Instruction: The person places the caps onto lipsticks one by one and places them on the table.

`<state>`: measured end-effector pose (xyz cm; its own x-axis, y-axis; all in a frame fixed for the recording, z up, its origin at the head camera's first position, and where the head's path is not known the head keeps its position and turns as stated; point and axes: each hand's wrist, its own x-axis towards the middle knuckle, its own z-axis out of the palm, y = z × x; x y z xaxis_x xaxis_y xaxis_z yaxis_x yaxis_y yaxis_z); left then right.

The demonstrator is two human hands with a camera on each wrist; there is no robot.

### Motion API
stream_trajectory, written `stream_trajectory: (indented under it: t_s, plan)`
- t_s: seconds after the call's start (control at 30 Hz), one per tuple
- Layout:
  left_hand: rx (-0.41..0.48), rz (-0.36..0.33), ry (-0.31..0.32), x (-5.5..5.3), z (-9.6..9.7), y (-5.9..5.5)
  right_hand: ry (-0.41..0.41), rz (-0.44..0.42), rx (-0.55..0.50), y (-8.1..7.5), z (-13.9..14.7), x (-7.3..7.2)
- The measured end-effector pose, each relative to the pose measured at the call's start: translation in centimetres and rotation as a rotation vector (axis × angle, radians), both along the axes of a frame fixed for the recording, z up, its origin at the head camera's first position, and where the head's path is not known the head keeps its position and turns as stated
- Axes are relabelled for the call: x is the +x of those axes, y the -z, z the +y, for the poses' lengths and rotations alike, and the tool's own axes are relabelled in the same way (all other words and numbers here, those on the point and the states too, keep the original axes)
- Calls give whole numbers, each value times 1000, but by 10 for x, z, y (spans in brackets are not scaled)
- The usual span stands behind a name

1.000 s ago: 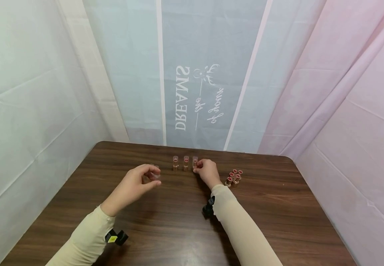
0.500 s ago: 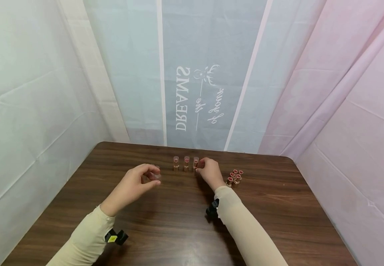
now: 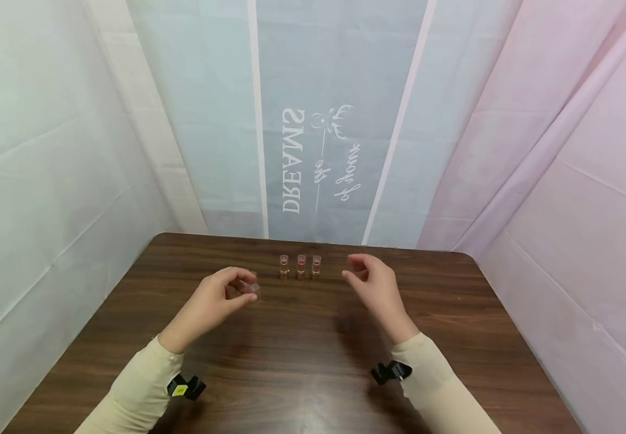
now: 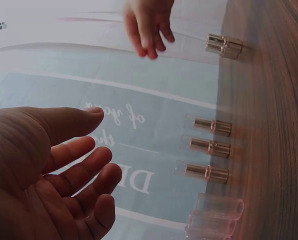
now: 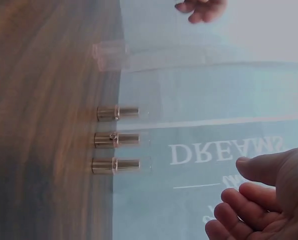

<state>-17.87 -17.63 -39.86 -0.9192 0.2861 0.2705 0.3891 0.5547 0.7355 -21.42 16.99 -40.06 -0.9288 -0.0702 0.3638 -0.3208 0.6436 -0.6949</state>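
- The right hand (image 3: 380,289) had pulled back from the right-hand capped tube (image 3: 316,267), beside which its fingertips had been half a second earlier; its fingers were now loosely bent and held nothing.
- That tube stood upright by itself under a transparent top, so its capping looked finished, as far as could be judged.
- The left hand (image 3: 209,305) had hardly moved: thumb and fingers stood apart in a loose curve, gripping nothing in its wrist view.
- Nearest to it were pinkish clear caps (image 4: 220,206), partly behind its fingers in the head view; their number could not be told.
- Between the hands, the middle capped tube (image 3: 301,267) and the left-hand capped tube (image 3: 284,267) completed an upright row, with only narrow gaps for fingers.
- Beyond the row, on the right, stood a cluster of gold tubes (image 4: 224,46), hidden in the head view by the right hand.
- The row stood near the far edge of the table (image 3: 291,367), the hanging cloth (image 3: 329,60) just behind; more room lay toward the person, between the forearms.
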Motion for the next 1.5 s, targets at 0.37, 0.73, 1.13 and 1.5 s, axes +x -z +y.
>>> stream_trajectory:
  t_s: [0.37,0.73,1.13,1.5]
  plan:
    - [15,7,-1,-2,-4,-1,0,38,-115,11,26,27]
    - [-13,33,-38,-2,-9,-7,29,38,-128,8,36,25]
    - [-119,0,-160,-55,-41,39,77,48,-126,2,49,22]
    - [-129,-181,-165,-81,-46,68,82,63,-121,1,59,19]
